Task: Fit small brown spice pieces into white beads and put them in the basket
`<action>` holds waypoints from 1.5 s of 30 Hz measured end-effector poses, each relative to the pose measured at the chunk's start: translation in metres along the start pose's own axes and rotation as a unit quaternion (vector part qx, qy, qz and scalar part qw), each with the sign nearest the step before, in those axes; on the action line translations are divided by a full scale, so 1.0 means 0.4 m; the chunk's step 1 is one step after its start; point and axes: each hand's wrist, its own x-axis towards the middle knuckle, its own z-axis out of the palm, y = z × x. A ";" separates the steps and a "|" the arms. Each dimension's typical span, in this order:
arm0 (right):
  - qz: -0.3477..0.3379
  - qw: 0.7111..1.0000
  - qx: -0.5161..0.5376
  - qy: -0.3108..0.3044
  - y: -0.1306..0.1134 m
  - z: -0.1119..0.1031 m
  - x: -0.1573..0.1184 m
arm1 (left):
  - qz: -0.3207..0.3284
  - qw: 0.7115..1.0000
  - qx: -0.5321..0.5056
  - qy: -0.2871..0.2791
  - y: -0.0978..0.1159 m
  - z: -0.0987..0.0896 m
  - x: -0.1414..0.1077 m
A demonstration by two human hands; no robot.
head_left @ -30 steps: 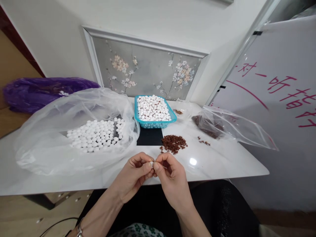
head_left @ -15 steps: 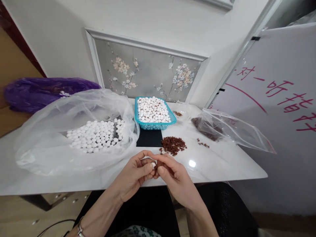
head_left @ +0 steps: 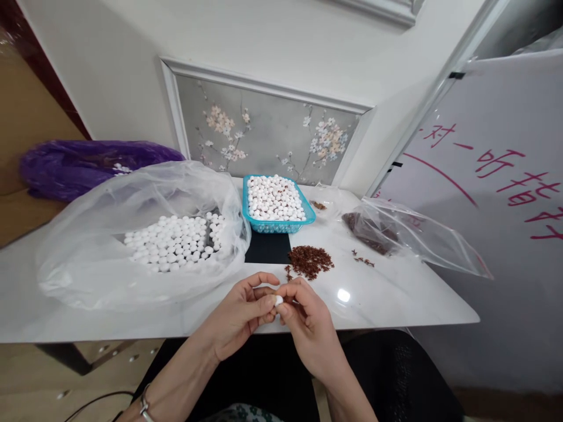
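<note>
Between the fingertips of my left hand [head_left: 244, 313] is a small white ball [head_left: 278, 300]. My right hand [head_left: 308, 316] has its thumb and index finger closed at the ball's right side; whether a small brown piece is also between them is too small to tell. Just beyond my hands lies a pile of reddish-brown pieces [head_left: 310, 261]. A blue basket [head_left: 281, 227] full of white balls, some with brown spots, stands farther back. On the left, a clear plastic bag [head_left: 105, 258] holds many loose white balls [head_left: 176, 240].
A zip bag of brown pieces [head_left: 372, 231] lies at the right, with a few loose pieces [head_left: 364, 260] before it. A black mat [head_left: 267, 248] sits under the basket's front. A purple bag [head_left: 57, 170] is at the back left. The white table's [head_left: 396, 302] front edge runs below my hands.
My right hand's fingers have bent in and come together at the white ball, which now shows more between the fingertips. The whole view has shifted slightly.
</note>
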 end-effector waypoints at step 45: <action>0.045 0.853 -0.513 0.083 0.106 -0.018 0.048 | 0.012 1.000 -0.003 0.009 -0.003 0.006 -0.015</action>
